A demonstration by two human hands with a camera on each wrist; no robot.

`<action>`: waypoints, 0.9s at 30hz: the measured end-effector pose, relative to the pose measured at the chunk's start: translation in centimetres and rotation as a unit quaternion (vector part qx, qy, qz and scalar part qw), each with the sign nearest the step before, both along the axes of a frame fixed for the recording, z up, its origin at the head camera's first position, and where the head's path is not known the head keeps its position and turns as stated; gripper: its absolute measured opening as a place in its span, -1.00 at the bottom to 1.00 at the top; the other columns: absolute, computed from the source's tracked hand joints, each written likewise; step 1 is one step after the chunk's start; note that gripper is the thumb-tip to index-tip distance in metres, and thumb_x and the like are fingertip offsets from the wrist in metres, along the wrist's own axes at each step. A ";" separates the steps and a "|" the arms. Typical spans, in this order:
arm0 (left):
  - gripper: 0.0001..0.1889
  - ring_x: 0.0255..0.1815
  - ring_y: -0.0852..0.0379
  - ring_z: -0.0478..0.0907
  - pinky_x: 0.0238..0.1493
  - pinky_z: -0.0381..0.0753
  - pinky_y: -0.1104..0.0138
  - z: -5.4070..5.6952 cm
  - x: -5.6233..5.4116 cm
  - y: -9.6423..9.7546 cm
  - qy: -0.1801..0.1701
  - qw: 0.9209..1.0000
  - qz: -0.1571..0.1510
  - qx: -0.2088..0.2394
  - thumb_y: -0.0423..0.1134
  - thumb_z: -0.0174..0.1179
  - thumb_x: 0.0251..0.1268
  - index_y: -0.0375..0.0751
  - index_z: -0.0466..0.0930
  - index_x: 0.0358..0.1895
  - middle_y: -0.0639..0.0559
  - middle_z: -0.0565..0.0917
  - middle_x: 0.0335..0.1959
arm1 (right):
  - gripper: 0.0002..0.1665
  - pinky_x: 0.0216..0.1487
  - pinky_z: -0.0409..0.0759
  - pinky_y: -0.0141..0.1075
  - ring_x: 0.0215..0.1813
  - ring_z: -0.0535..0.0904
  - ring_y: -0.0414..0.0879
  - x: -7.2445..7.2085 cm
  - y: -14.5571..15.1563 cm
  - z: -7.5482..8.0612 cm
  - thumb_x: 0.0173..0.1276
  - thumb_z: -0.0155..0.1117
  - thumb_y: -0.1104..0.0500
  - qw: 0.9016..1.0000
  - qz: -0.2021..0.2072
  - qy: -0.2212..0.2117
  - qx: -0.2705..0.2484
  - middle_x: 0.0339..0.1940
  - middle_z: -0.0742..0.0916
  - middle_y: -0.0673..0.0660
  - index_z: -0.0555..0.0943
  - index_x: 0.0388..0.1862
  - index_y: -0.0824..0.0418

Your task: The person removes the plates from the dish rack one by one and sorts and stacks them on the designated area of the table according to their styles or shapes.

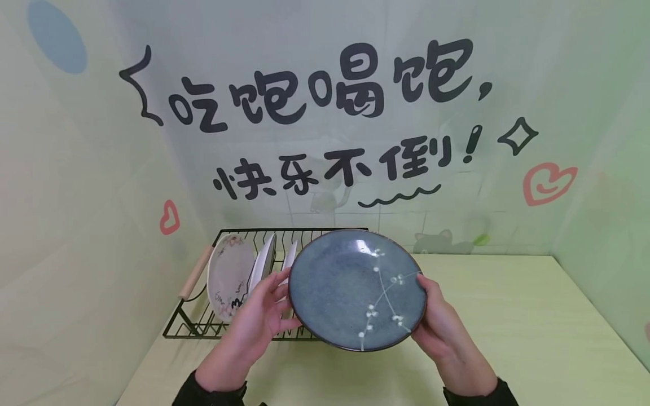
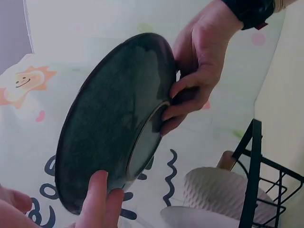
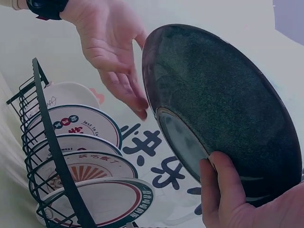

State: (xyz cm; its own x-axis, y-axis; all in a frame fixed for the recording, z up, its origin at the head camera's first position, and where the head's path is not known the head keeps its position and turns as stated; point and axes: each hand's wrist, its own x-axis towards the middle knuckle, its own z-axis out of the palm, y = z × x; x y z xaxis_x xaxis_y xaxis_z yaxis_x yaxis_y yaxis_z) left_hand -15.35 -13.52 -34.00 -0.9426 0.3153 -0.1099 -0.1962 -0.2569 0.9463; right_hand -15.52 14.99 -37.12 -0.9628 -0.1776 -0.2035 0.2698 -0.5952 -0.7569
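Note:
A blue-grey plate (image 1: pixel 350 293) with a white blossom pattern is raised at a tilt above the table. At its right edge my right hand (image 1: pixel 444 321) grips it, thumb at the rim. Fingers of that hand (image 2: pixel 190 90) curl under the dark underside, by the foot ring, in the left wrist view. My left hand (image 1: pixel 259 316) is at the opposite rim with its fingers extended. In the right wrist view that left hand (image 3: pixel 109 52) looks loosely spread beside the rim; how firmly it touches is unclear.
Behind and left of the plate stands a black wire dish rack (image 1: pixel 190 332) with wooden handles. It holds several plates on edge, including a floral plate (image 1: pixel 231 276). A textured white dish (image 2: pixel 213 185) also shows in the left wrist view. The pale table (image 1: pixel 508 316) extends right.

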 end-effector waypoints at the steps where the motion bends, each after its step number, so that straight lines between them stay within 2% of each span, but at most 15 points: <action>1: -0.45 -0.02 0.13 0.56 -0.12 0.61 0.18 0.1 -0.1 -0.4 0.005 1.000 0.011 -0.003 0.08 -0.38 0.53 -0.17 0.11 0.39 -0.04 0.47 0.14 | -0.49 0.13 0.48 -0.37 0.08 0.54 -0.32 0.0 0.0 0.0 0.53 -0.32 -0.11 1.000 -0.001 -0.003 -0.001 -0.02 0.68 -0.15 0.15 0.37 0.02; 5: -0.50 0.03 0.14 0.57 -0.07 0.62 0.21 0.4 -0.8 -2.4 0.040 0.997 0.062 -0.033 0.07 -0.32 0.52 -0.07 0.15 0.38 0.01 0.50 0.16 | -0.46 0.13 0.48 -0.37 0.08 0.54 -0.32 0.1 0.3 0.0 0.53 -0.32 -0.12 1.000 -0.004 -0.002 -0.004 -0.02 0.67 -0.16 0.10 0.40 0.01; 8: -0.52 0.06 0.14 0.57 -0.03 0.61 0.25 0.8 -1.5 -4.5 0.081 0.989 0.110 -0.055 0.06 -0.25 0.51 -0.06 0.15 0.36 0.07 0.53 0.13 | -0.45 0.14 0.48 -0.38 0.09 0.54 -0.33 0.1 0.5 0.0 0.53 -0.32 -0.13 1.000 -0.002 0.007 -0.003 -0.01 0.67 -0.17 0.09 0.41 0.01; 12: -0.53 0.00 0.16 0.58 -0.07 0.62 0.32 1.4 -2.4 -7.5 0.116 0.972 0.198 -0.041 0.01 -0.13 0.48 -0.04 0.13 0.35 0.08 0.53 0.09 | -0.46 0.13 0.48 -0.39 0.10 0.53 -0.34 0.0 0.8 -0.2 0.53 -0.33 -0.12 1.000 0.002 0.021 0.003 0.00 0.66 -0.18 0.08 0.41 0.01; 14: -0.52 -0.05 0.18 0.60 -0.13 0.63 0.36 1.5 -3.0 -8.8 0.126 0.961 0.244 -0.030 0.00 -0.07 0.45 -0.02 0.12 0.34 0.07 0.52 0.06 | -0.45 0.13 0.48 -0.39 0.10 0.53 -0.35 0.0 1.1 -0.4 0.54 -0.33 -0.12 1.000 0.002 0.027 0.003 0.01 0.66 -0.19 0.07 0.41 0.01; 16: -0.51 -0.08 0.18 0.60 -0.17 0.64 0.40 1.5 -3.5 -9.9 0.133 0.949 0.283 -0.038 -0.01 -0.05 0.44 -0.03 0.13 0.34 0.05 0.52 0.05 | -0.45 0.13 0.48 -0.40 0.10 0.53 -0.35 0.0 1.3 -0.5 0.54 -0.33 -0.12 1.000 0.000 0.031 0.002 0.00 0.66 -0.20 0.07 0.41 0.02; 19: -0.49 -0.10 0.24 0.59 -0.21 0.62 0.48 1.1 -4.2 -11.3 0.126 0.931 0.330 -0.094 -0.06 -0.04 0.44 -0.04 0.12 0.38 0.07 0.50 0.06 | -0.47 0.13 0.48 -0.41 0.10 0.53 -0.36 0.1 1.6 -0.7 0.54 -0.34 -0.12 1.000 -0.004 0.031 -0.001 0.01 0.66 -0.20 0.08 0.40 0.01; 22: -0.47 -0.05 0.28 0.53 -0.21 0.57 0.56 0.5 -4.9 -12.5 0.102 0.912 0.356 -0.175 -0.12 -0.09 0.46 -0.02 0.07 0.44 0.04 0.45 0.14 | -0.50 0.12 0.47 -0.42 0.09 0.53 -0.36 0.2 1.9 -0.8 0.54 -0.34 -0.12 1.000 -0.005 0.030 -0.001 0.00 0.66 -0.21 0.12 0.37 -0.01; 24: -0.45 0.04 0.22 0.50 -0.15 0.55 0.56 0.1 -5.4 -13.1 0.086 0.899 0.363 -0.228 -0.14 -0.12 0.46 0.02 0.03 0.46 -0.02 0.42 0.21 | -0.51 0.13 0.47 -0.42 0.10 0.53 -0.37 0.3 2.0 -0.8 0.54 -0.33 -0.12 1.000 -0.005 0.028 -0.004 0.00 0.66 -0.20 0.13 0.36 -0.02; 27: -0.43 0.23 0.03 0.40 0.10 0.52 0.33 -0.6 -6.3 -13.8 0.076 0.880 0.349 -0.312 -0.15 -0.19 0.48 0.03 -0.05 0.50 -0.11 0.32 0.35 | -0.49 0.13 0.48 -0.41 0.10 0.53 -0.36 0.3 2.2 -0.8 0.53 -0.34 -0.13 1.000 -0.006 0.028 -0.008 0.00 0.67 -0.19 0.11 0.37 -0.02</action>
State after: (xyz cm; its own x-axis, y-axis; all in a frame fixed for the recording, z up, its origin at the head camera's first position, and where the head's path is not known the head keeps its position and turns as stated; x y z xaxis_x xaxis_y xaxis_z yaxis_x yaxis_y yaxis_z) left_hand -21.64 -27.28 -34.57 -0.9017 -0.4233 0.0878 -0.0557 0.3151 0.9474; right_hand -15.18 17.23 -37.97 -0.9747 -0.1688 -0.1463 0.2200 -0.6111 -0.7604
